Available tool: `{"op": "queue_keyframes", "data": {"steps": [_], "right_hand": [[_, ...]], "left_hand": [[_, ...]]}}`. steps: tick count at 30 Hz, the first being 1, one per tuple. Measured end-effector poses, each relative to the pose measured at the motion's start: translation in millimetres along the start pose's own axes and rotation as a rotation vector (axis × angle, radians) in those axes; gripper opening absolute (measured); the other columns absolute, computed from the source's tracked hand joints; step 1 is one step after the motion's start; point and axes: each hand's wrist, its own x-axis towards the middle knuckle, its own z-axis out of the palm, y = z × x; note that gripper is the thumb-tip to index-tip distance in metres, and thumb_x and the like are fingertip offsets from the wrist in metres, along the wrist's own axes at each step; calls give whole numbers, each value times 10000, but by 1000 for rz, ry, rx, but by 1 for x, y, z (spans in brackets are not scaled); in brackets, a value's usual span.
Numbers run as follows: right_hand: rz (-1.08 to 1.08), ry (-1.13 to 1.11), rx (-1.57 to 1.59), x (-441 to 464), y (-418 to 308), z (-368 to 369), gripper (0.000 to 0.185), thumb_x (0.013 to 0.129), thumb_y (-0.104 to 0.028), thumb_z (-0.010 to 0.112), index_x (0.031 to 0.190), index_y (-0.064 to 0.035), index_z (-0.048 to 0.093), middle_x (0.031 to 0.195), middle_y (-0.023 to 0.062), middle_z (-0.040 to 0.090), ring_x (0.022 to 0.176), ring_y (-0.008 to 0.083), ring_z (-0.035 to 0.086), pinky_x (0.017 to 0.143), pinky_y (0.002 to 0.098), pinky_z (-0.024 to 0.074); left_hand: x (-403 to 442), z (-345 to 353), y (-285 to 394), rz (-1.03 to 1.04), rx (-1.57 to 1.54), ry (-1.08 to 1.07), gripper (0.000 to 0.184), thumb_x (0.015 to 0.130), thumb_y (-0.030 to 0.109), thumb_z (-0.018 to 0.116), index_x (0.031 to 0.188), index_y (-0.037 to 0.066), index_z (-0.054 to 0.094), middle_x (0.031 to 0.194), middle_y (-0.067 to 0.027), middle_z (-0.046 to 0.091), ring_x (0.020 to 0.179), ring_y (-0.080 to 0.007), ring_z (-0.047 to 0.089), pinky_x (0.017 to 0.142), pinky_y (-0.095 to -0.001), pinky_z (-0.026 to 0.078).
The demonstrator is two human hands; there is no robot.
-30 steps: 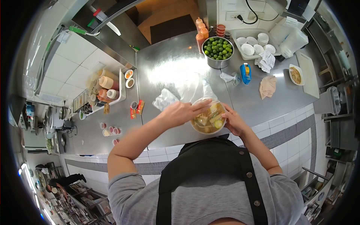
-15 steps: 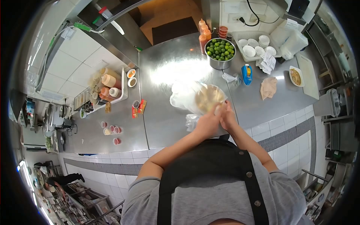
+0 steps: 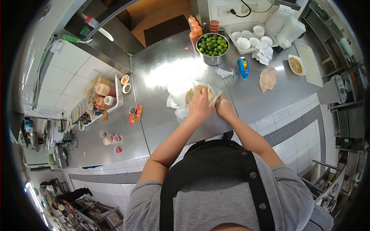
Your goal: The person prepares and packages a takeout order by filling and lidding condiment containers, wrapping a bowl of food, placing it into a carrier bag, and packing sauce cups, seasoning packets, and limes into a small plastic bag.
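A clear plastic bag (image 3: 215, 91) with a pale, round item of food (image 3: 190, 96) in it lies on the steel counter in front of me. My left hand (image 3: 201, 106) is closed over the bag, its fingertips on the pale food. Just to its right, my right hand (image 3: 224, 108) pinches the gathered edge of the same bag. Crumpled white plastic (image 3: 174, 101) spreads out at the left of the food. The food's exact kind is hard to make out through the plastic.
Behind the bag stands a steel pot of limes (image 3: 212, 45), with sauce bottles (image 3: 195, 29) beside it. Rightward are a blue tape dispenser (image 3: 243, 67), a crumpled cloth (image 3: 267, 79) and a dish of food (image 3: 296, 65). Small sauce cups (image 3: 117, 138) and a bottle basket (image 3: 119, 94) are at left.
The bag of food has come down and rests flatter on the counter. My hands have moved apart; the left now reaches over the food, while the right stays at the bag's edge.
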Motion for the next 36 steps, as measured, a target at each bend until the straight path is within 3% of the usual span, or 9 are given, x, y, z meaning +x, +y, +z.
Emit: {"op": "queue_keyframes", "data": {"steps": [3,6,9,15,21,23,29,32,36], "right_hand": [[-74,-126,-219,5,-7,-3,262,894,-202,626,1061,0,627,843,307,672,792,483,656,711,503,534],[-23,-127,-2,14,3,4,204,892,-188,624,858,11,650,782,231,694,671,385,669,613,457,514],[155,-497,273,29,7,-13,197,887,-200,628,895,-6,661,752,131,683,665,266,665,624,384,510],[341,-782,787,34,-65,-97,118,904,-176,613,806,-111,617,631,-52,503,502,36,402,453,214,271],[190,-989,1143,71,-133,-111,125,915,-136,586,796,-103,568,598,-61,434,469,36,321,423,233,214],[173,-852,1085,87,-156,-112,140,911,-136,571,777,-99,558,591,-59,426,455,39,308,421,233,210],[158,-801,701,104,-152,-130,163,888,-142,540,737,-88,570,583,-45,435,439,40,308,417,234,206],[148,-802,527,112,-159,-136,170,888,-160,553,741,-82,589,605,-30,475,471,47,366,429,235,240],[38,-754,529,105,-199,-108,127,900,-153,560,843,-61,625,682,-6,546,582,76,491,502,235,371]], "left_hand": [[3,-7,4,-86,37,-46,777,622,265,933,1184,30,450,1195,-198,542,1000,-383,670,776,-447,575],[7,-10,3,-142,40,-42,815,618,273,937,1207,28,430,1195,-209,537,1027,-385,663,801,-439,576],[17,-16,0,-194,59,-19,832,617,278,938,1220,31,420,1196,-203,536,1060,-376,654,817,-436,576],[58,-36,-29,-322,163,46,754,654,221,913,1214,30,446,1197,-196,527,1035,-358,670,806,-419,585],[82,-53,-76,-405,205,97,650,713,241,865,1207,35,497,1212,-198,524,995,-361,688,797,-420,588],[73,-74,-70,-434,175,75,664,713,230,856,1235,40,492,1231,-203,512,981,-363,694,798,-417,589],[37,-75,-143,-441,276,-44,446,784,298,836,1041,-17,652,891,-128,682,898,-277,721,749,-368,576],[21,-122,-136,-333,-417,-165,276,844,243,791,926,-4,699,707,-47,658,710,-160,670,608,-302,509],[21,-126,-136,-456,-1063,-214,210,889,173,726,1026,24,672,711,45,572,489,-8,344,433,-224,243]]}}
